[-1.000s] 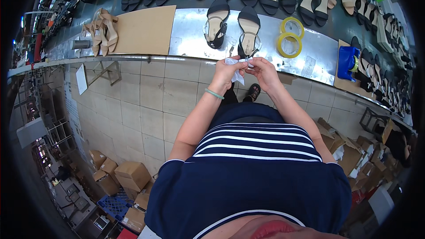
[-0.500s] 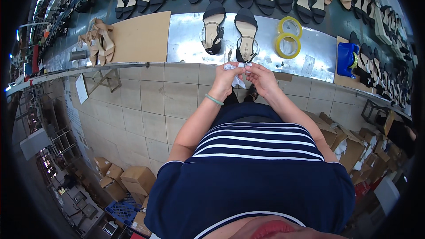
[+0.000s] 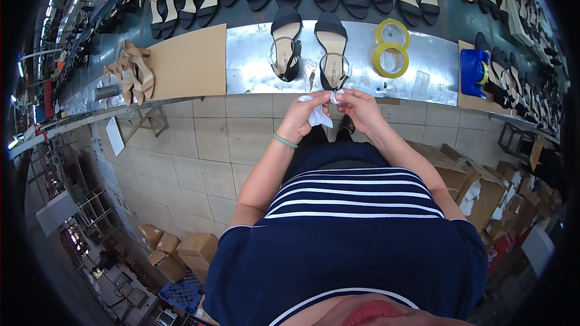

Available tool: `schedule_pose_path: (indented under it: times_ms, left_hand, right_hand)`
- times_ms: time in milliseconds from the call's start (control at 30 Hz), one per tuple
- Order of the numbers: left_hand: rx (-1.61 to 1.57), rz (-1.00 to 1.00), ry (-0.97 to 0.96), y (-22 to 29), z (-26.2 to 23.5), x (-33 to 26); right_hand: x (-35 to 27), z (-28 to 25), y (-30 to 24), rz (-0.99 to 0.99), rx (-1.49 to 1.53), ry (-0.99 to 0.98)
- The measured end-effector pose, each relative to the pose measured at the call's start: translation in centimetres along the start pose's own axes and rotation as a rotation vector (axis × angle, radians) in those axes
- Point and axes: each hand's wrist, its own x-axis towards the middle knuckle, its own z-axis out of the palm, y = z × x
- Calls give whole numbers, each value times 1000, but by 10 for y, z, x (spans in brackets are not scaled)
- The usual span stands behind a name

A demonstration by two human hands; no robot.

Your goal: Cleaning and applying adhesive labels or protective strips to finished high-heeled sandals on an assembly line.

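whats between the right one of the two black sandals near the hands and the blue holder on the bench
In the head view, two yellow tape rolls lie there on the metal bench top, with a pale patch nearer the blue holder.

Wht. paper (image 3: 320,118) ptly behind L grip (image 3: 300,113)

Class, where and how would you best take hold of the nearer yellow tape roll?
Probably pinch the nearer roll by its near rim from the person's side, thumb inside: its open middle faces up; another roll crowds its far side.
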Motion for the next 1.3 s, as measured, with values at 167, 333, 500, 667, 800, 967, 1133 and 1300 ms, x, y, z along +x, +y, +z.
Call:
schedule_pose_path:
  times_ms: [167, 333, 500, 667, 800, 967, 1133, 1300]
  left_hand:
    - [134, 75, 78, -6, 10, 4]
    - [383, 212, 104, -6, 14, 2]
    - [451, 288, 157, -13, 23, 4]
    - [300, 286, 83, -14, 24, -1]
    - [295, 281, 66, -9, 24, -2]
    - [363, 333, 135, -8, 25, -4]
    - [462, 442, 163, -18, 23, -5]
    - [549, 438, 148, -15, 22, -8]
  right_hand:
    - [-4, 1, -6, -47, -100, 18]
    - [-10, 1, -9, -79, -165, -2]
    - [-14, -2, -10, -49, -136, 8]
    - [0, -23, -6, 156, 171, -269]
    - [14, -28, 5, 205, 126, -308]
    - [16, -22, 2, 231, 71, -253]
    - [8, -15, -2, 176, -86, -186]
    - [0, -2, -13, 90, -266, -151]
